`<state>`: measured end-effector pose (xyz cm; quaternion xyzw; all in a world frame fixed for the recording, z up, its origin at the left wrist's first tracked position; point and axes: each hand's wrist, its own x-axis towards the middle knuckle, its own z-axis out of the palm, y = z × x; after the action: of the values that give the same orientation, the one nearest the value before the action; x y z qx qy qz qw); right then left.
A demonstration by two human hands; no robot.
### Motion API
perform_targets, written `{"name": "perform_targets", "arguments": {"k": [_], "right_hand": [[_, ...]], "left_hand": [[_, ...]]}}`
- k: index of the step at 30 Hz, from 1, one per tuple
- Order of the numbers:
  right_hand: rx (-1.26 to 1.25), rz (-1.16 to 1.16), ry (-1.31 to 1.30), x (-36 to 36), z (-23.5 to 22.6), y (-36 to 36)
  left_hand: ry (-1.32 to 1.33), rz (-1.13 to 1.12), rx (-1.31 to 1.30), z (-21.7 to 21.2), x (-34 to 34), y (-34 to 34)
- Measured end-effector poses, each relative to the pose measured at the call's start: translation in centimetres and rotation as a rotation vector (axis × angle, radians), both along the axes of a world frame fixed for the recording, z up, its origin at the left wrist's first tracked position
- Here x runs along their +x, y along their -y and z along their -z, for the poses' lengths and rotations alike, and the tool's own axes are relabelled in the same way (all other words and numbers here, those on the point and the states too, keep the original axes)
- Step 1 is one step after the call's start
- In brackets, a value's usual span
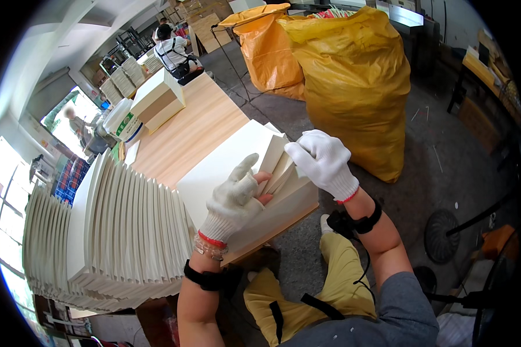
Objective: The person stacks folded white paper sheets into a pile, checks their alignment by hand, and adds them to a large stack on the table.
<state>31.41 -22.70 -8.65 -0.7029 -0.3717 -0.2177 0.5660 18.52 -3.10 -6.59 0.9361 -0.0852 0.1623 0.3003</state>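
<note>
A thick stack of white sheets [214, 168] lies at the near end of the wooden table, some of its layers parted along the right edge. My left hand [230, 199], in a white glove with bare fingertips showing, grips the near edge of the upper layers. One of its gloved fingers stretches over the top, and two bare fingertips press against the side. At the stack's right corner my right hand [321, 159], also in a white glove, is closed with the fingers pinched at the sheet edges. Its fingertips are partly hidden.
Fanned piles of white sheets [127, 225] stand left of my left arm. Farther up the wooden table [200, 124] are a block-shaped stack [158, 101] and a white bucket [121, 121]. Large yellow sacks [353, 87] stand right. A person [173, 49] sits beyond the table.
</note>
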Motion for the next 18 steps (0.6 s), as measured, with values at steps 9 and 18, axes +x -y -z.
{"name": "perform_targets", "arguments": {"k": [9,18], "right_hand": [[-0.631,0.273,0.419,-1.3,2.9,4.1],[-0.127,0.248,0.663,0.9,1.1,-0.4]], "left_hand": [[0.148,0.07,0.136,-0.3,-0.2,0.3],[0.066,0.027,0.097,-0.4,0.0,0.3]]}}
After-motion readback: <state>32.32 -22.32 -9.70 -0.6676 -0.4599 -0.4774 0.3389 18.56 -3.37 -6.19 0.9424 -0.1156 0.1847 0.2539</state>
